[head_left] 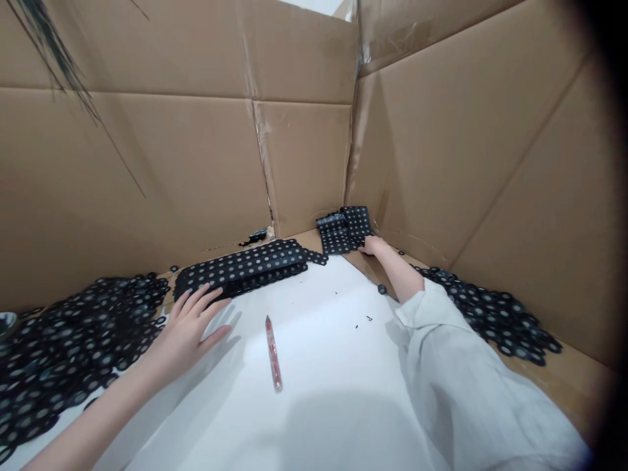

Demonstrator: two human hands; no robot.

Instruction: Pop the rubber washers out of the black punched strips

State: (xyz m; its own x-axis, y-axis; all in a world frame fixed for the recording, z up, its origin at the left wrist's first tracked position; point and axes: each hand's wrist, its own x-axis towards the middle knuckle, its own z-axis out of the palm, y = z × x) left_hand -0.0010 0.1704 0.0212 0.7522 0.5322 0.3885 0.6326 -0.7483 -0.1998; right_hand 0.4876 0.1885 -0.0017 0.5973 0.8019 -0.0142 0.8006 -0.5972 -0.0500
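Note:
My left hand [189,326] lies flat and open on the white sheet [324,327], its fingertips touching the near end of a long stack of black dotted strips [243,267]. My right hand [373,244], in a white sleeve, reaches into the far corner. Its fingers rest on a small pile of black dotted sheets [345,229] there; I cannot see whether they grip it. A red pen [273,353] lies on the white sheet between my arms.
Tall cardboard walls [196,150] close in the back and right. A heap of black rings [63,347] covers the left side. Another heap of black rings [495,314] lies on the brown cardboard at the right. Small black bits dot the sheet.

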